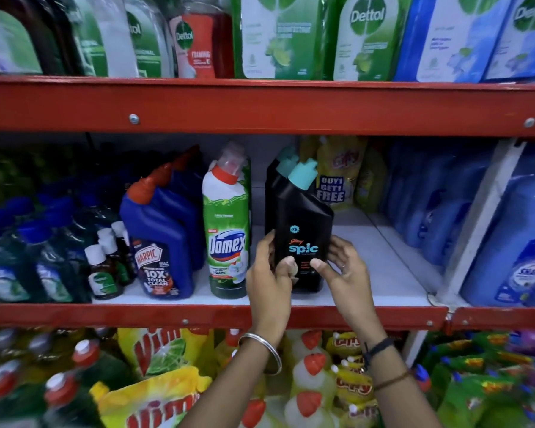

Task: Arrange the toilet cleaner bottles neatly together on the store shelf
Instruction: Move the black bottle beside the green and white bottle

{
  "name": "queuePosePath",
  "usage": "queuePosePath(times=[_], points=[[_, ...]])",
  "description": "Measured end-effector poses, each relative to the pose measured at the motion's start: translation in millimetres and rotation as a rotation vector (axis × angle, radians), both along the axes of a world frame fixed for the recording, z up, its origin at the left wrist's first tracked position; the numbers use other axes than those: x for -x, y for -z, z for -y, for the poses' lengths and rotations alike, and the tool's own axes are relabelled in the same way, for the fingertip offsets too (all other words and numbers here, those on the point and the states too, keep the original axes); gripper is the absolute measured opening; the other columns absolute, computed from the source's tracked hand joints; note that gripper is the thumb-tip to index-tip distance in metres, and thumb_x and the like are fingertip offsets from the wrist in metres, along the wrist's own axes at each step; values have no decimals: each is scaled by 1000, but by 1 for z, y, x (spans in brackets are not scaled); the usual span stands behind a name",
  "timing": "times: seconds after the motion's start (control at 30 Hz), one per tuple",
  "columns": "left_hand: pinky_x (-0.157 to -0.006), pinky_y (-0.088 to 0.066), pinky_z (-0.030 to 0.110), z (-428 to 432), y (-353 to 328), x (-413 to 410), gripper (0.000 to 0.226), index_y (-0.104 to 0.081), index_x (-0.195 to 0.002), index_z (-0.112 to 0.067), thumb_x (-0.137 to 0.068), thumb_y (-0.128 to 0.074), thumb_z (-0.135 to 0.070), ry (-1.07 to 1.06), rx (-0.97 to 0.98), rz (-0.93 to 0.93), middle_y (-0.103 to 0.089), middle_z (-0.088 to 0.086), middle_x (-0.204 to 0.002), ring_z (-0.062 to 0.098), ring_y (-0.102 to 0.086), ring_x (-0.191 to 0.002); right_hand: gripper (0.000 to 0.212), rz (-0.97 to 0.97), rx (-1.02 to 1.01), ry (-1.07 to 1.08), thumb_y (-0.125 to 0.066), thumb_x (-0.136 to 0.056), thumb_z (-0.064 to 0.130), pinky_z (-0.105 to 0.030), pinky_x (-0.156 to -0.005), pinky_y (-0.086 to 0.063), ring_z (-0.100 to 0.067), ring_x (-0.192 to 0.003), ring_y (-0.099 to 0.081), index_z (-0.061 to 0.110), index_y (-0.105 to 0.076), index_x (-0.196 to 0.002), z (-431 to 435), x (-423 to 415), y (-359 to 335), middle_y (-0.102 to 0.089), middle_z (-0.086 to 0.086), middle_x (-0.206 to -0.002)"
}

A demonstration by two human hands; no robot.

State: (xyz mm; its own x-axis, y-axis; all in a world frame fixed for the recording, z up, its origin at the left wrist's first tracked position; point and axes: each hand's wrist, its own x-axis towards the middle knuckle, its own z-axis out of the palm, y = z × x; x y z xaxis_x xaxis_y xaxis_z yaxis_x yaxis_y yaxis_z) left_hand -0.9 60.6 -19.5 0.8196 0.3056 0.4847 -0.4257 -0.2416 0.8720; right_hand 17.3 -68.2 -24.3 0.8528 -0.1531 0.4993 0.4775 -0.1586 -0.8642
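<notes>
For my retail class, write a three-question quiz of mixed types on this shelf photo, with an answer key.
1. True or false: both hands hold the black Spic toilet cleaner bottle with the teal cap.
2. Multiple choice: which bottle stands directly left of the gap beside the black bottle? A) blue Harpic bottle with red cap B) green-and-white Domex bottle C) yellow refill pouch
3. Fill in: the shelf's front edge is painted ____.

Key
1. True: the left hand and the right hand each have a grip on a lower side of it.
2. B: the green-and-white Domex bottle.
3. Red: see the red metal shelf edge.
</notes>
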Motion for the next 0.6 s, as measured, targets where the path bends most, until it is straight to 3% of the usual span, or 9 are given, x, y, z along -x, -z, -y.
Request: queuePosePath(times=[0.1,0.23,0.37,0.43,0.5,0.57,0.6], points=[[-83,-58,41,-4,4,0,45,-47,-128,-31,-88,-59,-13,-21,8,-5,-67,-1,-116,12,-63,-103,44,-20,24,-15,-70,-79,5,-17,-90,-49,-5,-106,-63,21,-54,-117,-5,-4,6,-66,5,-113],[-70,-61,43,-8,6,0,47,-46,-128,-34,-89,-56,-11,-19,-1,-10,-66,0,-116,18,-66,-99,43,-35,37,-15,-69,-81,7,-11,-87,-48,-2,-105,-62,22,-53,-118,-10,-5,9,-65,6,-113],[-84,-57,45,-8,7,-1,46,-45,-130,-33,-89,-56,-14,-9,-19,-6,-63,-2,-121,15,-61,-108,40,-43,36,-4,-67,-83,9,-7,-84,-47,7,-102,-61,23,-52,-118,-13,-3,11,-64,12,-111],[-87,-56,45,-7,9,0,45,-43,-131,-30,-91,-54,-14,7,-10,-6,-61,-2,-124,14,-59,-112,35,-42,24,8,-65,-85,13,-7,-84,-47,3,-104,-61,21,-54,-118,-14,0,13,-65,10,-112],[-95,-53,39,-8,12,3,45,-41,-135,-26,-93,-51,-12,5,-16,-13,-56,-1,-131,12,-55,-118,34,-38,-7,40,-59,-90,26,-17,-90,-51,-3,-109,-62,18,-56,-122,-14,5,19,-66,4,-117],[-103,-47,29,-10,15,6,48,-36,-140,-24,-95,-48,-11,10,-64,-30,-50,-1,-140,8,-48,-125,39,-51,-34,61,-51,-89,49,-34,-96,-52,-7,-113,-61,30,-57,-122,-14,9,23,-66,4,-121],[-105,-45,31,-10,18,7,51,-33,-142,-25,-95,-46,-12,23,-97,-42,-47,0,-143,10,-46,-128,39,-60,-40,59,-47,-87,59,-38,-96,-52,-8,-113,-61,38,-57,-119,-14,10,24,-67,7,-120]])
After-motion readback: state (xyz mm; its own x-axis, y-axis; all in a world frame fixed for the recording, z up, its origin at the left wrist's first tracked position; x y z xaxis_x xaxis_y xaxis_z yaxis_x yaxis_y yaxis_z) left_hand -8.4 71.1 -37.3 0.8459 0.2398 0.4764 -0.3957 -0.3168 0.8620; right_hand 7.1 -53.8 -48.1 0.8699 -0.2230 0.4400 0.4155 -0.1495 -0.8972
